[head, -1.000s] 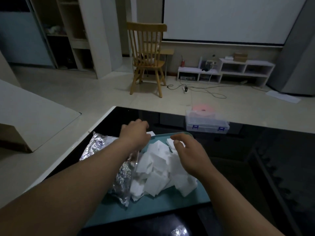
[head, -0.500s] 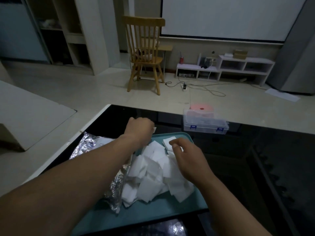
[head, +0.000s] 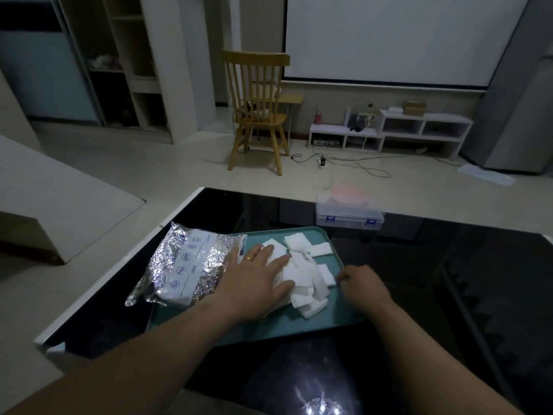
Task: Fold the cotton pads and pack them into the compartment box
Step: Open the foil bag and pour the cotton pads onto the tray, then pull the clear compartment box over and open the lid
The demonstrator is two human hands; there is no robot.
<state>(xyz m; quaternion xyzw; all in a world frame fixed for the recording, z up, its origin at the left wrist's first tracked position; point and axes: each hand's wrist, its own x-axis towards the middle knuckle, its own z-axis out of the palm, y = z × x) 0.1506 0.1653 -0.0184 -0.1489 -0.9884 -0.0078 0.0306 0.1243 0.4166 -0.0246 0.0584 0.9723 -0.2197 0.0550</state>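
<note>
left hand (head: 257, 283): fingers lying straight, pressing white square cotton pads (head: 308, 283)
right hand (head: 363, 287): fingers curling beside pads, grip unclear

Two bare forearms are extended forward from the bottom edge of the view. The left hand (head: 257, 280) is laid flat, palm down, its fingers straight, spread, and pointed forward and rightward. The right hand (head: 363, 287) is held just to its right, knuckles up, fingers curled under; whether anything is pinched cannot be told.
</note>
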